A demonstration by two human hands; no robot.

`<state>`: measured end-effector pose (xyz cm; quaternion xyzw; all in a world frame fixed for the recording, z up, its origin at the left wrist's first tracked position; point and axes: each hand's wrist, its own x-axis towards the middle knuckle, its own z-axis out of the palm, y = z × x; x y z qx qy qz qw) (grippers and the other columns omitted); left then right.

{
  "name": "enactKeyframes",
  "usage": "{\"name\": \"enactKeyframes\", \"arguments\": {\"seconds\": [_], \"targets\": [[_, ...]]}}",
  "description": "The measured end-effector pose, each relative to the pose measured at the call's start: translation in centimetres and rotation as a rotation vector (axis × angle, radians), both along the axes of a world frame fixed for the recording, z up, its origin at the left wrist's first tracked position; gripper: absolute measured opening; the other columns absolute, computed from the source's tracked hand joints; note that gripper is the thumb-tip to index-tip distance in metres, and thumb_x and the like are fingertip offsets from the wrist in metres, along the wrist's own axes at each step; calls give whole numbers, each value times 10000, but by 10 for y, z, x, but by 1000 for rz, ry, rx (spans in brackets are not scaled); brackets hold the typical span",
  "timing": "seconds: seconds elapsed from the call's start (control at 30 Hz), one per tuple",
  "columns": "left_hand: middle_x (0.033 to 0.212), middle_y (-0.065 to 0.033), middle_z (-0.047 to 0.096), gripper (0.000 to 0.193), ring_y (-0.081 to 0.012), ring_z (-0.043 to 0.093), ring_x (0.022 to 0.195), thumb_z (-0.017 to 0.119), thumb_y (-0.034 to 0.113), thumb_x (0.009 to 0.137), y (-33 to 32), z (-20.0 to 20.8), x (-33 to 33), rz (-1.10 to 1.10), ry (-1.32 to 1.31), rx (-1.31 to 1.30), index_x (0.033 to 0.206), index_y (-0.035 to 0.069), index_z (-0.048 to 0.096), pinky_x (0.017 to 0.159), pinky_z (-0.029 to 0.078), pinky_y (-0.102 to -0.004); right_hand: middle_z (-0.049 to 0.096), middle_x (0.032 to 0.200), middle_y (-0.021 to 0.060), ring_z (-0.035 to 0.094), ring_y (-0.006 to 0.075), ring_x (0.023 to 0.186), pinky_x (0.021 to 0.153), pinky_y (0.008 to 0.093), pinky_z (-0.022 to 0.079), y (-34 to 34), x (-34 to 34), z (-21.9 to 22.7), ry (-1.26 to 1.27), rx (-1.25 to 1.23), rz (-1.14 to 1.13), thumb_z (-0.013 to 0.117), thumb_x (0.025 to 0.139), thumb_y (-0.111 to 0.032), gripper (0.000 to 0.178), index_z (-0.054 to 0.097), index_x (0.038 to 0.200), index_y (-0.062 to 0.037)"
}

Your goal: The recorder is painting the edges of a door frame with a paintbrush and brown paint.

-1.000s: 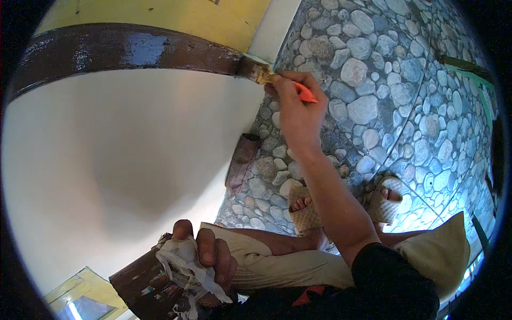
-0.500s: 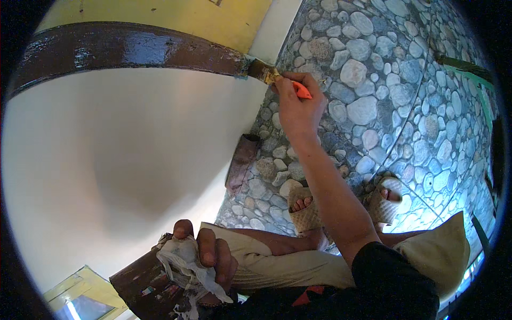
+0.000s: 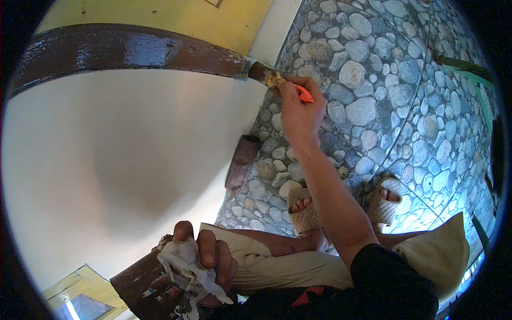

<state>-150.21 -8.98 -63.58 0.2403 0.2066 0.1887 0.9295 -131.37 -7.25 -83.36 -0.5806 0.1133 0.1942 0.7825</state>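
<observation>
A paintbrush (image 3: 273, 79) with an orange handle is pinched in the closed fingers of my right hand (image 3: 303, 114). Its brown-wet bristles lie beside the lower end of a glossy dark brown painted frame strip (image 3: 160, 50), close to the pebbled ground. At the lower left, my left hand (image 3: 216, 256) is closed around a brown, paint-smeared can (image 3: 140, 274). Between its fingers and the can is a crumpled white rag (image 3: 186, 261). What is inside the can is hidden.
A white wall (image 3: 133, 144) fills the left, with a yellow panel (image 3: 213, 26) above the brown strip. The ground (image 3: 368, 106) is set with rounded stones. A brown tube-like piece (image 3: 242, 165) lies against the wall's foot. My sandalled feet (image 3: 305, 213) are nearby.
The brush and my right hand have shifted very slightly; the bristles stay by the strip's end. My left hand keeps its hold on the can and rag.
</observation>
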Motion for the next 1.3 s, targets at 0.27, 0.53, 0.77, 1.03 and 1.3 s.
{"name": "enactKeyframes", "arguments": {"seconds": [0.27,0.53,0.77,1.03,1.3], "targets": [[962,-142,467,389,-277,480,675,494,256,879,-1,-2,0,2,-6,0,1222,142,352,523,395,-368,588,658,89,549,144,595,574,291,461,7,-7,-6,-91,145,-80,588,744,-69,89,584,789,7],[964,-144,467,384,-283,483,674,488,258,883,-2,-3,0,-17,-10,15,1223,148,348,520,396,-375,579,653,75,537,131,607,578,281,454,18,-6,-1,-120,39,-20,608,753,-73,86,586,786,4],[969,-151,458,382,-274,466,664,466,268,891,-2,-3,3,-40,-2,13,1229,151,331,542,383,-376,588,662,78,545,129,611,579,274,459,22,-2,19,-41,134,-3,606,762,-74,94,585,779,16],[980,-187,460,383,-303,482,689,455,297,891,-6,-4,4,33,-24,-43,1218,134,341,555,402,-389,599,694,68,551,111,640,596,250,464,2,4,31,-35,297,2,590,787,-64,89,583,823,17],[947,-164,452,372,-270,456,651,462,221,894,-9,2,6,42,18,-2,1220,117,317,509,388,-370,594,727,55,538,110,655,614,244,461,4,9,19,-148,44,10,624,773,-84,120,586,845,4]]}}
